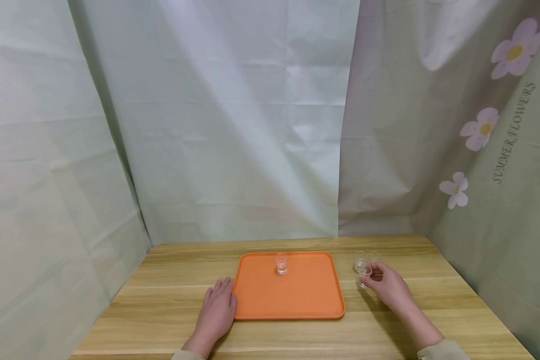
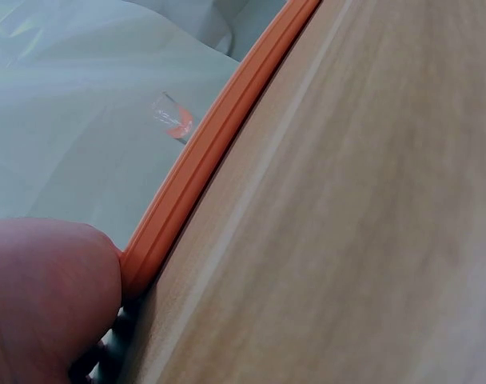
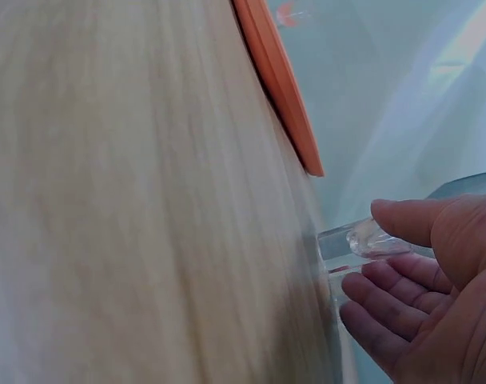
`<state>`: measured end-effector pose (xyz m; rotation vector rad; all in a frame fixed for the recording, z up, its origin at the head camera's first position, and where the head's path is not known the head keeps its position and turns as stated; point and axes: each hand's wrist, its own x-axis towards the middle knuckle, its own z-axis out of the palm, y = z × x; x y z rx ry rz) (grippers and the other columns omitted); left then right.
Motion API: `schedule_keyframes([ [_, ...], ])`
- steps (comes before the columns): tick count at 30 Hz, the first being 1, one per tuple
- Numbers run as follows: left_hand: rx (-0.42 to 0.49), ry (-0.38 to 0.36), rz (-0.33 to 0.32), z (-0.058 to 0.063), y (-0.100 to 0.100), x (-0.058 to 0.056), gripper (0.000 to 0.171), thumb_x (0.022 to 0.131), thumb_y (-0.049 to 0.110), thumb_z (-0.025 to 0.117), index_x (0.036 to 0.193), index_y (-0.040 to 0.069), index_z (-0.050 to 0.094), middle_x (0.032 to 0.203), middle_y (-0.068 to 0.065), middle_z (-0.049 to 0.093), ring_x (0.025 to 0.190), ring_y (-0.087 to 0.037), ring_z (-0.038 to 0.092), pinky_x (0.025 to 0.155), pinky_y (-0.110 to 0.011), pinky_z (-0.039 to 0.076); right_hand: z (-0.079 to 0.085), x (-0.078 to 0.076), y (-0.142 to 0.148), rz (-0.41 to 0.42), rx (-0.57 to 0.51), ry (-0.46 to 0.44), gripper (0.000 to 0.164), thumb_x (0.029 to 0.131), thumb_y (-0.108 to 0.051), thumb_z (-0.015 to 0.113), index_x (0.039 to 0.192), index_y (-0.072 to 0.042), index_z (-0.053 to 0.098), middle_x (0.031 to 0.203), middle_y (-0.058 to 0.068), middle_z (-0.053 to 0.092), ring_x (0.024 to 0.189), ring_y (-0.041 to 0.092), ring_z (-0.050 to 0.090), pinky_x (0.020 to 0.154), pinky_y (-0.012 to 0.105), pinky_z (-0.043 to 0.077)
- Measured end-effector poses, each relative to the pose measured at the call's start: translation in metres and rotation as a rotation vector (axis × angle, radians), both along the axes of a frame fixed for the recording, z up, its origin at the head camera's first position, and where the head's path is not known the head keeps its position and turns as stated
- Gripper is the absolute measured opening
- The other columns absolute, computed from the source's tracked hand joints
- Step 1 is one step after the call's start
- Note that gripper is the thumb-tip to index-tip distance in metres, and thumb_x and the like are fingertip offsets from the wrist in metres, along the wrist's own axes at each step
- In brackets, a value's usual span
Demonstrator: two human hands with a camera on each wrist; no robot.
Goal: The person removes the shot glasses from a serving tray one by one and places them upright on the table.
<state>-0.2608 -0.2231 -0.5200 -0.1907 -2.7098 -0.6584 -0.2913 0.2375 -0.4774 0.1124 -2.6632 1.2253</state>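
My right hand [image 1: 389, 287] has thumb and fingers around a small clear shot glass [image 1: 362, 282] to the right of the orange tray [image 1: 292, 302]. In the right wrist view, that glass [image 3: 339, 242] shows between the thumb and the fingers, close over the wood. Two more clear glasses [image 1: 360, 260] stand just behind it, partly overlapped by the held glass and the hand. Another shot glass [image 1: 281, 264] stands upright on the tray near its back edge. My left hand [image 1: 217, 306] lies with fingers extended on the table, its thumb side against the tray's left edge.
The wooden table [image 1: 162, 300] runs back to a pale hanging curtain [image 1: 234, 150]. Curtains also close in the left and right sides, with printed flowers [image 1: 479, 129] on the right one.
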Motion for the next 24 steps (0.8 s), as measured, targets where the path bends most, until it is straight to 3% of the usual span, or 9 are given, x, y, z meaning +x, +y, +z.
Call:
schedule_keyframes([
  [7, 0.014, 0.023, -0.009, -0.005, -0.002, -0.003, 0.046, 0.108, 0.013, 0.058, 0.146, -0.013, 0.061, 0.153, -0.033, 0.059, 0.147, -0.058, 0.048, 0.121, -0.075, 0.032, 0.011, 0.003, 0.0, -0.02, 0.041, 0.011, 0.054, 0.1, -0.029, 0.084, 0.138, 0.005, 0.067, 0.127, 0.021, 0.075, 0.117, 0.04, 0.072, 0.1, 0.059, 0.056],
  [11, 0.016, -0.034, -0.006, 0.008, 0.002, 0.005, 0.047, 0.109, 0.01, 0.057, 0.149, -0.014, 0.058, 0.155, -0.034, 0.056, 0.15, -0.057, 0.045, 0.126, -0.073, 0.027, 0.02, 0.005, -0.003, -0.03, 0.071, 0.029, 0.059, 0.102, -0.033, 0.081, 0.143, 0.005, 0.064, 0.136, 0.025, 0.072, 0.127, 0.049, 0.067, 0.106, 0.065, 0.052],
  [14, 0.005, -0.034, 0.002, 0.01, 0.002, 0.006, 0.047, 0.109, 0.011, 0.057, 0.149, -0.014, 0.058, 0.155, -0.034, 0.056, 0.15, -0.057, 0.045, 0.127, -0.072, 0.027, 0.027, 0.008, -0.008, -0.025, 0.073, 0.04, 0.063, 0.103, -0.036, 0.08, 0.146, 0.006, 0.062, 0.141, 0.027, 0.07, 0.132, 0.052, 0.064, 0.109, 0.068, 0.05],
  [24, 0.012, 0.01, -0.007, 0.003, 0.002, 0.005, 0.045, 0.11, 0.011, 0.055, 0.146, -0.014, 0.06, 0.152, -0.035, 0.059, 0.146, -0.058, 0.048, 0.126, -0.072, 0.028, 0.038, 0.013, -0.041, 0.052, -0.049, 0.078, 0.05, 0.103, -0.024, 0.081, 0.14, 0.006, 0.065, 0.137, 0.023, 0.071, 0.131, 0.043, 0.067, 0.114, 0.059, 0.052],
])
